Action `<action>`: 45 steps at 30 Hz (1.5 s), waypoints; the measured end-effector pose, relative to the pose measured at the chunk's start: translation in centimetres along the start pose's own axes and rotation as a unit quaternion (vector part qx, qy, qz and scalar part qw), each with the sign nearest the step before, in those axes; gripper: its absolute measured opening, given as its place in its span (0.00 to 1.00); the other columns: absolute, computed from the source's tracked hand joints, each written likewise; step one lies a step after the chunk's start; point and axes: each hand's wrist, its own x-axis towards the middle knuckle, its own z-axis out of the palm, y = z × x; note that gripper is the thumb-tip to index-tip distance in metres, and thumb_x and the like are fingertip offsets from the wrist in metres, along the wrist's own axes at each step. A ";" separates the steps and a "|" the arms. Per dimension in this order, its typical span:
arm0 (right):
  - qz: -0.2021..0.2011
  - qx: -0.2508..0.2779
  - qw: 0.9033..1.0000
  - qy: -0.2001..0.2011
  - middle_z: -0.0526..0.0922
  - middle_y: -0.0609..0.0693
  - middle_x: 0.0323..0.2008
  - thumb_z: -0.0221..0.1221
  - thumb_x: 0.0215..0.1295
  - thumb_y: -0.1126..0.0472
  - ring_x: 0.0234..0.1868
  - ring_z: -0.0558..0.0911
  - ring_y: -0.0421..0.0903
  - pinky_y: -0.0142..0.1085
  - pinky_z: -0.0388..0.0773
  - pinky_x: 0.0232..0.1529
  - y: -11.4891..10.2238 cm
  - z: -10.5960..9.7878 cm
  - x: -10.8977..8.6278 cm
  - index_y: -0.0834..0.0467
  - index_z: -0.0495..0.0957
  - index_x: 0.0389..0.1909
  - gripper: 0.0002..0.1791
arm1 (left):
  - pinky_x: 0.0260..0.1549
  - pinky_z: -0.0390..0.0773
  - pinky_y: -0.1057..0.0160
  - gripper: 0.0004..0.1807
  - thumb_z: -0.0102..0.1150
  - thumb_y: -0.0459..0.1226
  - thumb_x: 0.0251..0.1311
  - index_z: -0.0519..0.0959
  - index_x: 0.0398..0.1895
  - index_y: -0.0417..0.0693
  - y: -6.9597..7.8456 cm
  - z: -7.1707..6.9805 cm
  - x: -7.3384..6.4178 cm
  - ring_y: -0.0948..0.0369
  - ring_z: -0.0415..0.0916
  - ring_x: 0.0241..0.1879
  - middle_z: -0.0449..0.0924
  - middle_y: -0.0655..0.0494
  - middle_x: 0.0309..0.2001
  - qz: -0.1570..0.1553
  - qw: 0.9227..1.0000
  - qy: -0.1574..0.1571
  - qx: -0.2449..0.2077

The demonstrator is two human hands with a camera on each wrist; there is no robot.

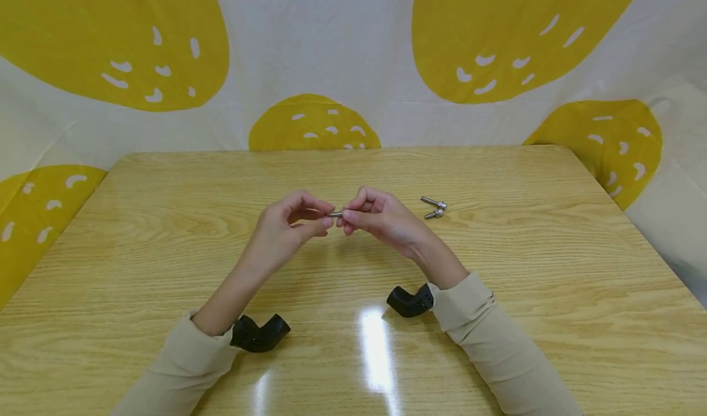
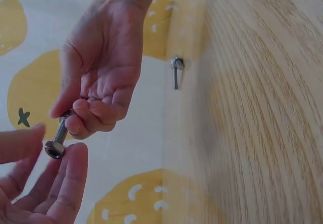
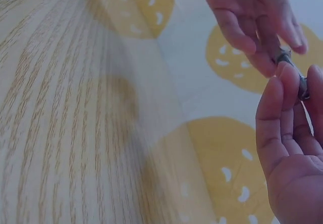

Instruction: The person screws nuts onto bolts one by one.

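Observation:
Between the two hands, above the table, is a silver bolt [image 2: 61, 133] with a threaded shank. My right hand [image 1: 381, 216] pinches one end of it between thumb and fingertips. A hex nut [image 2: 54, 149] sits at the opposite end, on my left hand's side. The fingertips of my left hand [image 1: 287, 223] touch this nut from beneath, while its thumb stands slightly off it in the left wrist view. In the right wrist view, the right hand's fingers [image 3: 275, 103] partly cover the bolt.
Two more silver bolts [image 1: 433, 204] lie on the wooden table [image 1: 166, 250], to the right of the right hand. A white cloth with yellow shapes [image 1: 320, 35] hangs behind the table. Black curved wrist mounts [image 1: 259, 335] stick out from both sleeves.

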 end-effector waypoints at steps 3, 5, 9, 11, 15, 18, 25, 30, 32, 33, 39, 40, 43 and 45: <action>-0.002 0.009 1.000 0.000 0.84 0.47 0.33 0.59 0.61 0.64 0.34 0.80 0.42 0.33 0.76 0.44 0.0 0.0 0.0 0.58 0.71 0.31 0.06 | 0.37 0.82 0.58 0.14 0.53 0.35 0.64 0.70 0.50 0.37 -0.2 0.0 0.1 0.49 0.80 0.42 0.75 0.41 0.49 -0.013 1.000 -0.009 -0.018; -0.002 0.012 1.000 0.000 0.84 0.48 0.33 0.59 0.61 0.64 0.33 0.80 0.42 0.33 0.76 0.44 0.0 0.0 0.0 0.58 0.70 0.31 0.06 | 0.35 0.82 0.58 0.16 0.49 0.38 0.67 0.67 0.52 0.35 -0.3 0.0 0.2 0.48 0.80 0.39 0.74 0.38 0.48 -0.029 0.999 -0.021 -0.019; -0.003 0.013 1.000 -0.002 0.84 0.47 0.33 0.56 0.64 0.68 0.34 0.80 0.42 0.33 0.76 0.44 0.0 0.0 0.0 0.58 0.71 0.31 0.04 | 0.31 0.82 0.60 0.17 0.44 0.42 0.69 0.67 0.48 0.34 -0.5 0.1 0.3 0.55 0.79 0.29 0.77 0.39 0.37 -0.052 0.998 -0.045 -0.016; -0.005 0.013 1.000 -0.003 0.83 0.47 0.33 0.53 0.65 0.70 0.34 0.80 0.42 0.33 0.76 0.43 0.0 0.0 0.0 0.57 0.71 0.31 0.05 | 0.30 0.81 0.60 0.15 0.46 0.40 0.68 0.69 0.47 0.34 -0.5 0.1 0.2 0.57 0.78 0.27 0.77 0.41 0.35 -0.044 0.998 -0.044 -0.020; -0.006 0.015 1.000 -0.004 0.83 0.48 0.33 0.53 0.65 0.70 0.35 0.80 0.42 0.32 0.76 0.43 0.0 0.0 0.0 0.57 0.71 0.31 0.06 | 0.31 0.81 0.58 0.10 0.53 0.34 0.64 0.73 0.45 0.37 -0.2 0.0 0.1 0.57 0.78 0.32 0.77 0.43 0.41 -0.020 0.999 -0.038 -0.022; -0.005 0.014 1.000 -0.003 0.83 0.47 0.33 0.51 0.65 0.72 0.34 0.80 0.42 0.32 0.76 0.43 0.0 0.0 0.0 0.57 0.71 0.30 0.08 | 0.33 0.82 0.57 0.13 0.55 0.35 0.63 0.73 0.48 0.39 -0.1 -0.1 0.1 0.55 0.79 0.37 0.75 0.44 0.49 -0.016 0.999 -0.038 -0.017; -0.004 0.004 1.000 0.000 0.83 0.46 0.33 0.47 0.66 0.75 0.35 0.80 0.41 0.33 0.76 0.43 -0.1 0.1 0.0 0.55 0.72 0.30 0.13 | 0.28 0.80 0.63 0.17 0.44 0.42 0.70 0.68 0.50 0.36 -0.4 0.1 0.3 0.57 0.78 0.30 0.77 0.39 0.41 -0.048 0.998 -0.051 -0.002; 0.000 0.007 1.000 -0.005 0.83 0.47 0.33 0.48 0.66 0.74 0.34 0.80 0.41 0.33 0.76 0.44 -0.1 0.1 0.0 0.56 0.72 0.30 0.11 | 0.28 0.80 0.61 0.11 0.52 0.37 0.66 0.72 0.45 0.38 -0.3 0.1 0.1 0.57 0.78 0.30 0.79 0.44 0.39 -0.041 0.998 -0.037 0.009; 0.001 0.007 1.000 -0.007 0.83 0.47 0.33 0.47 0.66 0.74 0.34 0.80 0.42 0.33 0.76 0.44 -0.1 0.1 0.0 0.56 0.71 0.30 0.11 | 0.29 0.80 0.60 0.10 0.55 0.35 0.63 0.73 0.44 0.40 -0.1 0.0 0.1 0.55 0.78 0.34 0.78 0.46 0.42 -0.040 0.999 -0.030 0.011; 0.001 0.007 1.000 -0.008 0.83 0.47 0.33 0.47 0.66 0.74 0.34 0.80 0.42 0.33 0.76 0.45 -0.1 0.1 0.0 0.56 0.71 0.30 0.11 | 0.29 0.80 0.60 0.10 0.56 0.35 0.62 0.74 0.45 0.40 -0.1 0.0 0.1 0.54 0.78 0.35 0.77 0.46 0.44 -0.040 0.999 -0.028 0.010; -0.001 0.011 1.000 -0.007 0.83 0.47 0.33 0.47 0.66 0.74 0.34 0.80 0.42 0.33 0.76 0.44 -0.1 0.1 0.0 0.55 0.72 0.30 0.12 | 0.29 0.79 0.62 0.18 0.47 0.41 0.68 0.66 0.53 0.38 -0.1 0.0 0.3 0.52 0.79 0.36 0.74 0.42 0.48 -0.059 0.997 -0.040 0.010; -0.001 0.011 1.000 -0.006 0.83 0.47 0.33 0.47 0.66 0.74 0.34 0.80 0.42 0.33 0.76 0.43 -0.1 0.1 0.0 0.55 0.72 0.30 0.12 | 0.29 0.79 0.62 0.18 0.46 0.42 0.69 0.66 0.53 0.37 -0.2 0.0 0.3 0.52 0.79 0.34 0.75 0.42 0.46 -0.065 0.997 -0.043 0.010; 0.001 0.008 1.000 -0.006 0.83 0.46 0.33 0.48 0.66 0.73 0.34 0.80 0.41 0.33 0.76 0.44 -0.1 0.1 0.0 0.55 0.72 0.30 0.11 | 0.28 0.79 0.62 0.16 0.45 0.42 0.69 0.68 0.49 0.36 -0.3 0.1 0.3 0.54 0.77 0.29 0.78 0.41 0.39 -0.075 0.996 -0.045 0.012; 0.003 0.008 1.000 -0.006 0.83 0.46 0.33 0.49 0.66 0.73 0.34 0.80 0.42 0.34 0.76 0.44 -0.1 0.2 0.0 0.54 0.72 0.30 0.11 | 0.27 0.79 0.63 0.14 0.48 0.40 0.68 0.70 0.47 0.37 -0.3 0.1 0.2 0.54 0.76 0.29 0.78 0.42 0.37 -0.069 0.997 -0.036 0.016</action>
